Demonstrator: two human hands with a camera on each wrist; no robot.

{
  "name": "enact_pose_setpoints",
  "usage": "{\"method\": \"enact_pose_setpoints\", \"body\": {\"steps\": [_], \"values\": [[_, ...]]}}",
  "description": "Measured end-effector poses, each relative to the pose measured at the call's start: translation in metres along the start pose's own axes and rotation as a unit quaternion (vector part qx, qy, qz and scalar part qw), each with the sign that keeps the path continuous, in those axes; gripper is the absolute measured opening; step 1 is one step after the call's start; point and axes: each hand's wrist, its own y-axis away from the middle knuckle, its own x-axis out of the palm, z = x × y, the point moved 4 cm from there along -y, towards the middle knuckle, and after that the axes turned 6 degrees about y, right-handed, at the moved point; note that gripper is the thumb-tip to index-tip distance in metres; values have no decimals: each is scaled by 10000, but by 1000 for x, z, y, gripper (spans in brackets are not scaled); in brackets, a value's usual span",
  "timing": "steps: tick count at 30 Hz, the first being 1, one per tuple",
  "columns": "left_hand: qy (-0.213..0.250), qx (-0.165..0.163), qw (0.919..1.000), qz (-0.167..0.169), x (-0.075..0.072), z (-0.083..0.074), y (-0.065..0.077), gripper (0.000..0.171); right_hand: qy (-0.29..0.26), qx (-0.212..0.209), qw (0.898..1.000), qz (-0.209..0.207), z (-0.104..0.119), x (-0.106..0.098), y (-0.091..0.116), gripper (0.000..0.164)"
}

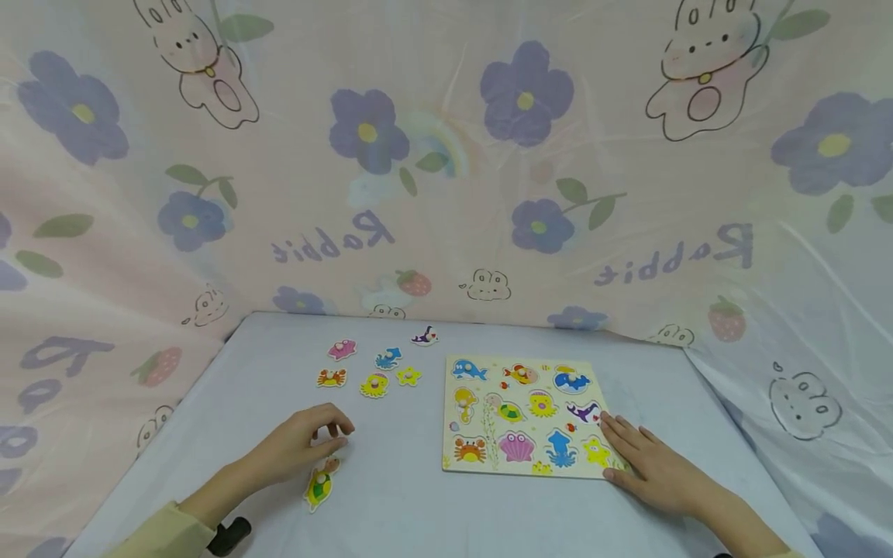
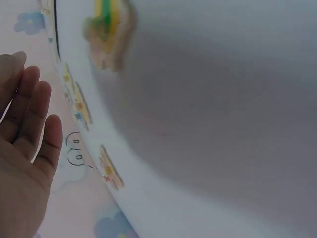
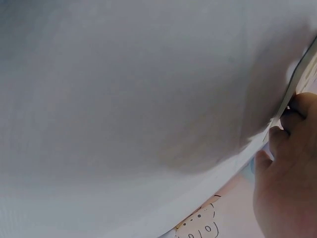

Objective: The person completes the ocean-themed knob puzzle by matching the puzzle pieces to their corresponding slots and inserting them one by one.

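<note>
My left hand (image 1: 307,438), its fingers loosely bent and holding nothing, hovers just beyond a green and yellow turtle puzzle piece (image 1: 321,484) on the table. That same turtle piece (image 2: 106,34) shows blurred in the left wrist view, apart from the fingers. At the right side of the wooden sea-animal puzzle board (image 1: 481,380), my right hand (image 1: 656,469) rests with its fingers along the edge and its thumb by the near corner. Knobbed pieces sit in the board's top row, such as the blue whale piece (image 1: 572,380); a seahorse piece (image 1: 463,404) sits below them.
Loose pieces lie left of the board: a pink shell (image 1: 343,349), a crab (image 1: 331,377), an octopus (image 1: 374,385), a squid (image 1: 388,358), a star (image 1: 408,377) and a purple sea animal (image 1: 425,335). A printed curtain (image 1: 446,194) hangs behind the white table (image 1: 391,511).
</note>
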Motion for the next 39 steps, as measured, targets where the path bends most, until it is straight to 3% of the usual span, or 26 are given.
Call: {"method": "enact_pose_setpoints", "body": {"steps": [7,12,24,39], "values": [[348,45,9970,694,9,9,25,9,-29,112,9999,33,-2,1,1,78],[267,189,9955,889,11,11,36,14,14,159,9998,137,-2,1,0,80],[-143,144,9953,949,8,10,37,26,-45,144,9998,113,-1,2,0,80],[-117,259,9962,823,4,12,40,23,43,32,10000,-13,0,2,1,79]]}}
